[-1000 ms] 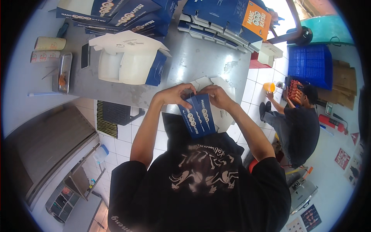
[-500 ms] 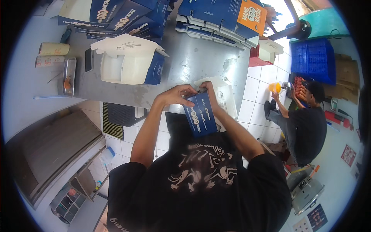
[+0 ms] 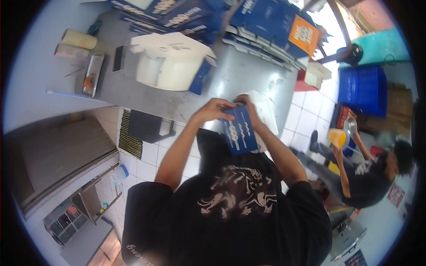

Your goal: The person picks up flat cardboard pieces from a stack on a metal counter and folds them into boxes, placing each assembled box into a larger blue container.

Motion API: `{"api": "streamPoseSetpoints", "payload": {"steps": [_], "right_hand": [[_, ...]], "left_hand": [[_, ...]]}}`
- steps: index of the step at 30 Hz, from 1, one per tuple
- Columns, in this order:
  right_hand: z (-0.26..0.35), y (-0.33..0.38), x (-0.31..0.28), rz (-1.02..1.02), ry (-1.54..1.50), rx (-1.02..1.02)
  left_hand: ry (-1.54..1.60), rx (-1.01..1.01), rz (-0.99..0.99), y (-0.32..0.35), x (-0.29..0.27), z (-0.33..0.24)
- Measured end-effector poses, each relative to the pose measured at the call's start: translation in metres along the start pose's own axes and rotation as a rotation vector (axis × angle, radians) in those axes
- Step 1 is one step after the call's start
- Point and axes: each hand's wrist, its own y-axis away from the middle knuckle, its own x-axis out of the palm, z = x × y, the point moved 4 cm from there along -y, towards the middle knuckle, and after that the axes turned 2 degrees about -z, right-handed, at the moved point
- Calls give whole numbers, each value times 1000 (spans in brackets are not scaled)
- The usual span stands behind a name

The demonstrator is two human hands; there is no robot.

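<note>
A partly folded cardboard food box (image 3: pixel 241 133), blue outside and white inside, is held against the table's near edge in front of my chest. My left hand (image 3: pixel 214 110) grips its upper left corner, thumb on the blue side and fingers bent at the top edge. My right hand (image 3: pixel 246 106) curls over the top right corner, its fingertips partly hidden behind the panel. The white inner flaps spread out to the right, under my right forearm. Farther left on the table stands an assembled box (image 3: pixel 171 68) with its lid up.
Blue flat box blanks (image 3: pixel 266 31) are stacked at the back right, and more blue boxes (image 3: pixel 186 20) at the back left. A phone (image 3: pixel 118 58) and a metal tray (image 3: pixel 93 75) lie on the left. At right, another person (image 3: pixel 368 177) holds an orange container (image 3: pixel 338 138) and a metal bowl.
The view has shifted, so the table things sit farther right. Both hands keep hold of the box with little visible change. The other person has turned and brought the orange container nearer the bowl.
</note>
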Motion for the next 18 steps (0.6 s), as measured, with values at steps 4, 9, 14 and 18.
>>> {"api": "streamPoseSetpoints", "payload": {"steps": [4,9,14,18], "right_hand": [[94,-59,-58,-167,271,-269],[231,-106,39,186,639,-796],[240,-124,4,462,837,-566],[270,-53,-77,516,387,-245]], "left_hand": [[-51,7,-12,0,6,-5],[-167,-51,-27,16,6,-27],[-145,178,25,-12,17,-19],[-62,170,-133,11,-11,4]]}}
